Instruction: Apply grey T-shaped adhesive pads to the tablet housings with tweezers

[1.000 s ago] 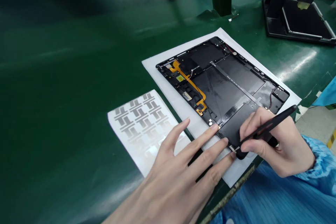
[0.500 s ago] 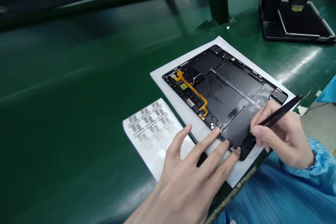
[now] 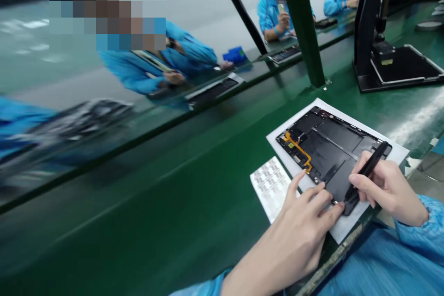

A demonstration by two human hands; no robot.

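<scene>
Green bench surface (image 3: 138,185) is running across the whole view, glossy, with three co-workers (image 3: 149,62) in blue smocks sitting along its far side and one green post (image 3: 301,23) standing up from it. Count at the near edge: one sticker sheet (image 3: 268,185), one white backing sheet (image 3: 395,152), one opened tablet (image 3: 329,148), one black tool (image 3: 367,171), two bare hands. Sticker sheet is lying flat just beside the backing sheet's left edge. Left hand (image 3: 301,236) is resting open, fingers spread, pressing on the tablet's near edge. Tablet is lying on the backing sheet, long axis running far-left to near-right, one orange flex cable (image 3: 298,150) showing at its left end. Right hand (image 3: 388,189) is gripping the black tool pen-fashion, with the tip touching the tablet's near corner and the shaft pointing up and right. One black fixture (image 3: 398,64) is standing at far right.
</scene>
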